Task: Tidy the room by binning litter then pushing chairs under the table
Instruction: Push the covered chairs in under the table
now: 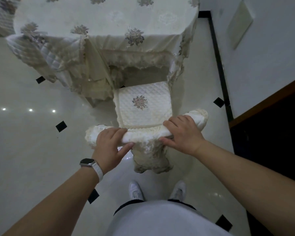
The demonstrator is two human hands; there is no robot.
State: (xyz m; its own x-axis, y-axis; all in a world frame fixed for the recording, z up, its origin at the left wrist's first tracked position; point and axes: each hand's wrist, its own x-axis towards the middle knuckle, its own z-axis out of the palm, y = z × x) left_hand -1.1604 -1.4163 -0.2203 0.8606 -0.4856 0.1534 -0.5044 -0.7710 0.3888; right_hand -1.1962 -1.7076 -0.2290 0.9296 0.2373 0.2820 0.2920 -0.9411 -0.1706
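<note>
Both hands (148, 133) gripping padded chair back (143, 132), quilted seat (144, 103)

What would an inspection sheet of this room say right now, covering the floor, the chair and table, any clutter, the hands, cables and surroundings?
Surface: glossy pale tiled floor with small black diamond insets.
Job's things: chair, cushioned seat partly out from the table, which has a floral cloth.
Clutter: no litter seen.
Grippers: left hand and right hand both grip the chair's top rail; watch on left wrist.
Cables: nothing seen.
Surroundings: white wall at right, another covered chair at left.
</note>
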